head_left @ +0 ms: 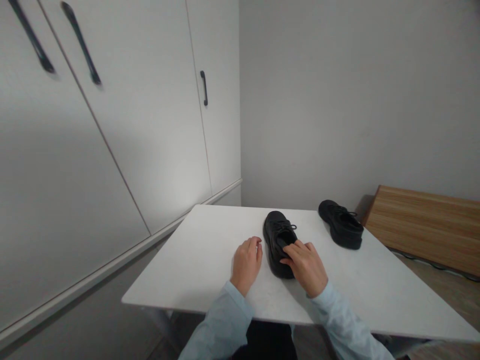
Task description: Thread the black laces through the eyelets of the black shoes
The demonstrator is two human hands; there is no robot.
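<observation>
A black lace-up shoe (275,240) rests upright on the white table, its toe pointing away from me. My right hand (305,265) grips the shoe's rear opening, thumb and fingers closed at the heel collar. Just left of the shoe, my left hand (246,262) hovers or rests near the tabletop with its fingers curled and slightly apart, holding nothing. A second black shoe (341,225) stands at the table's back right edge, toe pointing back and left.
The white table (187,255) has its left edge beside white cabinets (150,125) with dark handles. A grey wall rises behind it. A wood-grain panel (423,227) stands at the right, beyond the second shoe.
</observation>
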